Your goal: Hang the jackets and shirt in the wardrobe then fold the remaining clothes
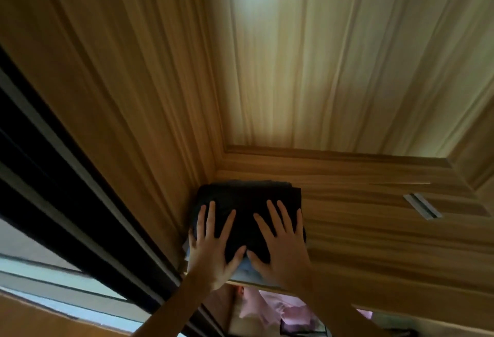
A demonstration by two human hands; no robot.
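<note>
A folded black garment (248, 203) lies on top of a small stack on a wooden wardrobe shelf (374, 256), tucked into the back left corner. A pale blue folded piece (244, 269) shows under it at the front edge. My left hand (213, 248) rests flat on the left half of the black garment, fingers spread and straight. My right hand (280, 245) presses flat on the right half, fingers likewise spread. Below the shelf edge, pink clothing (270, 310) hangs in the wardrobe.
The wardrobe's wooden side wall (120, 96) rises on the left and its back panel (320, 55) ahead. A dark sliding-door frame (66, 195) runs diagonally at left. A small metal fitting (422, 205) sits on the shelf to the right.
</note>
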